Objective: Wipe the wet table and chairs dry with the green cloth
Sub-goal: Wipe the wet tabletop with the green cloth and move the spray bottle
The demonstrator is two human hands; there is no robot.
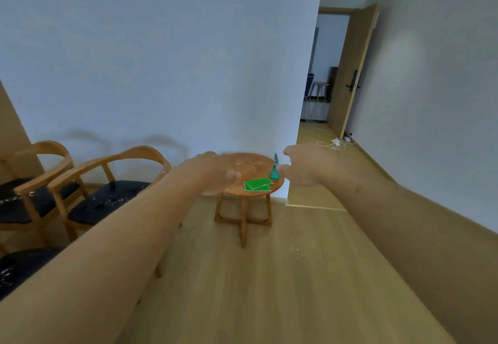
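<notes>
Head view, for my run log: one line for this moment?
green cloth: folded on round table | left hand: empty | right hand: empty | chair seats: wet

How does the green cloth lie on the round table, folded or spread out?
Folded: the green cloth shows layered flaps with pale edges, lying flat near the table's front edge.

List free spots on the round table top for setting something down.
On the round table, the bare wood behind the green cloth is droplet-speckled. The near-right edge is crowded by the cloth and the teal spray bottle. The left hand hides the left part.
</notes>
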